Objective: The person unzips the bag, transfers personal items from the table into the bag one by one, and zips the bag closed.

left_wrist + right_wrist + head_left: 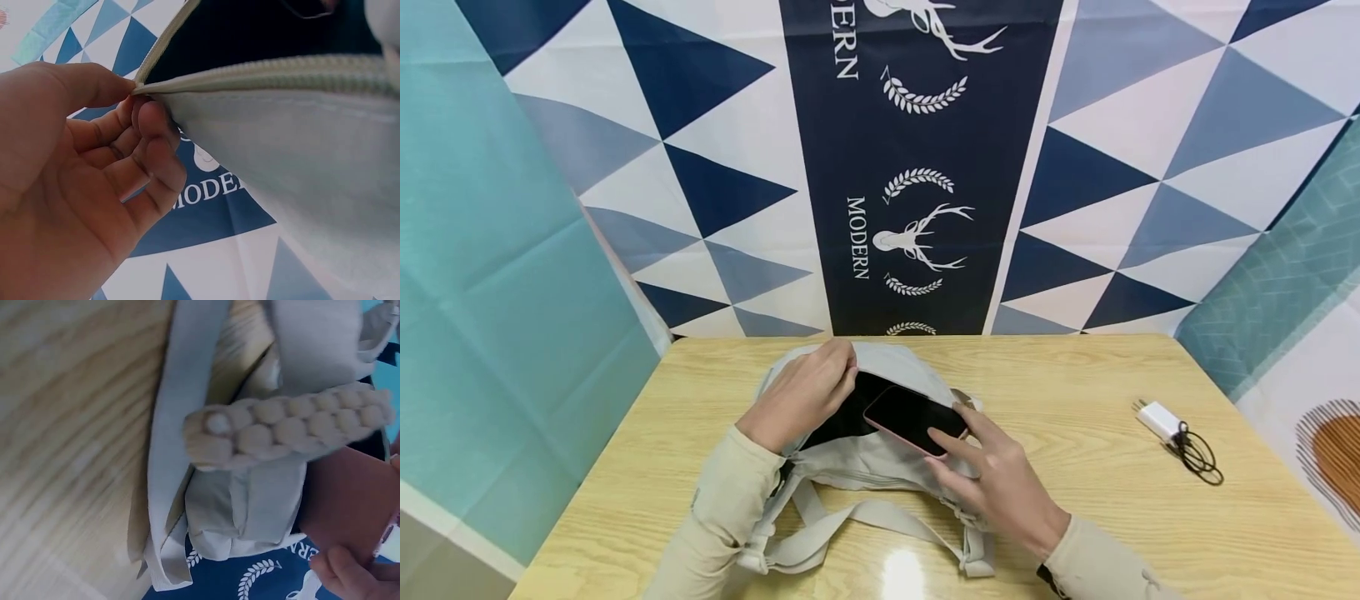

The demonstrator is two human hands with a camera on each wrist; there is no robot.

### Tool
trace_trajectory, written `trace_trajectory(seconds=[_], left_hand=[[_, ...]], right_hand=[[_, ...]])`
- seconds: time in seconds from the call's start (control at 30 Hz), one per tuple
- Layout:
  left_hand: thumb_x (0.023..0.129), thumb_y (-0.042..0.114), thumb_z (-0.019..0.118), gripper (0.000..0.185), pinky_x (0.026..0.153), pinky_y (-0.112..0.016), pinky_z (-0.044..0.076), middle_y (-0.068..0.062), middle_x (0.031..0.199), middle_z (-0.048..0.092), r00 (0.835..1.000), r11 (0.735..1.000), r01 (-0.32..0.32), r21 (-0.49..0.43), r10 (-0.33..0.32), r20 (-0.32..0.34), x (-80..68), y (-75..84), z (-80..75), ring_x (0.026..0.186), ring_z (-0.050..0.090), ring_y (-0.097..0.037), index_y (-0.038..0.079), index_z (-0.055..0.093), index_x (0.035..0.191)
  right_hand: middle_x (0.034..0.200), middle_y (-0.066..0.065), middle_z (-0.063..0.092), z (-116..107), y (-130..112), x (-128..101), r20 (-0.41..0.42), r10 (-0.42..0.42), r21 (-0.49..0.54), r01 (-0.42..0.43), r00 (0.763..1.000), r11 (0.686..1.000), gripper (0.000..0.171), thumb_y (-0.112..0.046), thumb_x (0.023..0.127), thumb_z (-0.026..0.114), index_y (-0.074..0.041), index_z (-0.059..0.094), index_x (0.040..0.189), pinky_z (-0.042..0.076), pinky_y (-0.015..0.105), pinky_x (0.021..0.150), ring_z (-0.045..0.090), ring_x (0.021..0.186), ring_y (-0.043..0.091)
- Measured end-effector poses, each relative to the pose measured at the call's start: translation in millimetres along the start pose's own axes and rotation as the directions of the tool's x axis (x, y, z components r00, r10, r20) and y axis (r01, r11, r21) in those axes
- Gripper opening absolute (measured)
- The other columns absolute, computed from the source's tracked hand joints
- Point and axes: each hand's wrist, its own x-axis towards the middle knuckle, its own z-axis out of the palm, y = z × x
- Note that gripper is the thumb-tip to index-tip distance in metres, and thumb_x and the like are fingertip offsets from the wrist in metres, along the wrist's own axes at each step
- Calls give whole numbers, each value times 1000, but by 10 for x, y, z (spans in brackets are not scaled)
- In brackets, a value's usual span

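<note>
A pale grey fabric bag (pixel 880 462) lies on the wooden table (pixel 1075 500) with its zip opening spread wide. My left hand (pixel 805 392) pinches the upper zip edge (pixel 262 72) of the bag and holds it up; thumb and fingers (pixel 134 119) meet on the fabric. My right hand (pixel 992 467) holds a pink-edged phone (pixel 916 419) with a dark screen, one end of it inside the bag's dark opening. In the right wrist view the phone's pink back (pixel 347 500) sits beside a braided cord (pixel 287 431) and the bag's strap (pixel 169 444).
A white charger plug (pixel 1159 419) with a coiled black cable (pixel 1198 454) lies on the table to the right. The bag's straps (pixel 865 521) trail toward the near edge. A patterned blue-and-white cloth backdrop (pixel 917 167) hangs behind the table.
</note>
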Motion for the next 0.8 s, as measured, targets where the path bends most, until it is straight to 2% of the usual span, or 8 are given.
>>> trace_trajectory(seconds=[0.23,0.37,0.47,0.6,0.7,0.8], left_hand=[[103,7,49,12,50,-21,36,0,81,45,1000,1000,-6,-5,6,13,13,18,-2,56,39,-8,9,54,92],[102,7,50,11,50,-21,36,0,81,45,1000,1000,2,-13,-2,19,0,24,3,56,39,-8,9,54,92],[103,8,50,11,50,-21,37,1,81,46,1000,1000,6,-24,-5,22,-9,25,7,56,40,-8,9,54,92],[103,8,49,12,50,-20,37,1,81,46,1000,999,9,-30,-8,28,-8,20,18,56,40,-8,9,54,93],[103,8,49,11,50,-21,37,1,81,47,999,1000,12,-28,-11,31,-1,19,25,56,40,-8,9,55,93],[103,8,49,11,51,-21,38,1,82,47,999,1000,12,-26,-11,38,15,24,33,57,41,-8,9,56,94]], right_hand=[[113,30,63,79,-125,8,93,-20,-201,39,995,979,40,-45,97,61,-9,76,109,59,47,70,66,97,40],[109,30,65,103,-203,32,134,-5,-275,42,991,961,36,-43,90,71,-11,77,105,58,44,60,68,89,40],[109,30,66,129,-261,57,178,40,-308,17,983,951,35,-41,83,79,-12,78,103,58,44,58,69,84,39],[109,31,66,173,-325,77,226,90,-341,-8,970,940,37,-42,82,81,-12,77,104,58,43,56,69,80,38],[105,30,66,210,-352,87,244,94,-353,-2,965,936,38,-43,82,81,-11,76,103,57,41,55,67,75,33],[93,25,67,249,-360,95,240,83,-358,9,967,934,38,-42,81,81,-10,75,100,55,39,53,63,67,29]])
